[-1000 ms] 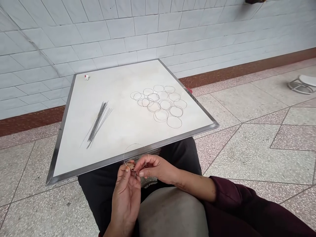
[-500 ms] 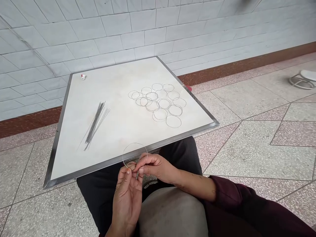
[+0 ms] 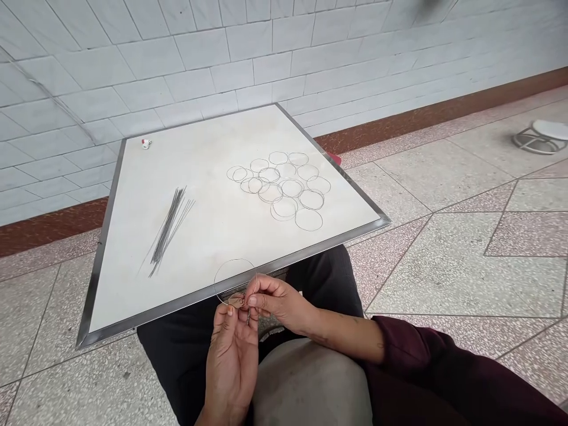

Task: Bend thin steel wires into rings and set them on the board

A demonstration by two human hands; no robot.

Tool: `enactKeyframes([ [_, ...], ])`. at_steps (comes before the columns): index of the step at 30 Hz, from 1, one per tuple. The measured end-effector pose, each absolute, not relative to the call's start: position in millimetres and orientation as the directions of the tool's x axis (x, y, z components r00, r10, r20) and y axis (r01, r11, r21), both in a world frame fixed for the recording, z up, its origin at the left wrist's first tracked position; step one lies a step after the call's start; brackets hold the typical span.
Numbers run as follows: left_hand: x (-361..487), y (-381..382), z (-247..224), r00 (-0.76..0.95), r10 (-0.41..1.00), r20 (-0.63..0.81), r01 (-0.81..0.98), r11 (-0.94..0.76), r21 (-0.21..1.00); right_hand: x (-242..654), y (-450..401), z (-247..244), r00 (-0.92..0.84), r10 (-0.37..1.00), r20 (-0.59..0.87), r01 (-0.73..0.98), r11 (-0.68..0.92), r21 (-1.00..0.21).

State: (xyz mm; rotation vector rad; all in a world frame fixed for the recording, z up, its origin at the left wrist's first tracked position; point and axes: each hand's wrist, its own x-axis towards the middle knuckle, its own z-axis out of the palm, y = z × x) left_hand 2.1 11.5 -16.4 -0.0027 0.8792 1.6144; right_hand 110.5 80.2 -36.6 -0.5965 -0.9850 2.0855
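You hold a single hoop (image 3: 235, 259) before you, over the near edge of the table (image 3: 208, 160); its far arc overlaps the tabletop in view, and its near arc is at your fingers. Your left hand (image 3: 232, 358), palm up, pinches the near side of the hoop between thumb and forefinger. Your right hand (image 3: 280, 306) pinches the hoop just beside it, thumb against forefinger. A small tan piece (image 3: 236, 301) shows at your left fingertips; its nature cannot be told.

On the table, right of centre, lie thin rings (image 3: 280, 192), many overlapping. To the left lies a loose bundle of straight wires (image 3: 166, 236), slanted, a few strayed from the main group and well apart from the rings. A small red and white object (image 3: 146, 144) sits near the far left corner. The table stands by a tiled wall (image 3: 239, 47). A stool (image 3: 544, 131) stands on the floor (image 3: 399, 278), far right.
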Motion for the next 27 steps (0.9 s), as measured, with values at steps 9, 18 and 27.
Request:
enactKeyframes([
  [9,6,10,-15,-0.319,0.835,-0.448,-0.82,-0.007,0.572,103,71,-39,-0.549,0.836,0.017,-0.499,-0.312,-0.808],
  [18,6,11,-14,-0.319,0.839,-0.44,-0.802,0.008,0.598,99,71,-45,-0.476,0.876,0.081,-0.497,-0.193,-0.846],
  [27,12,18,-9,-0.302,0.853,-0.426,-0.791,0.025,0.611,95,66,-47,-0.346,0.938,-0.01,-0.425,-0.166,-0.89],
])
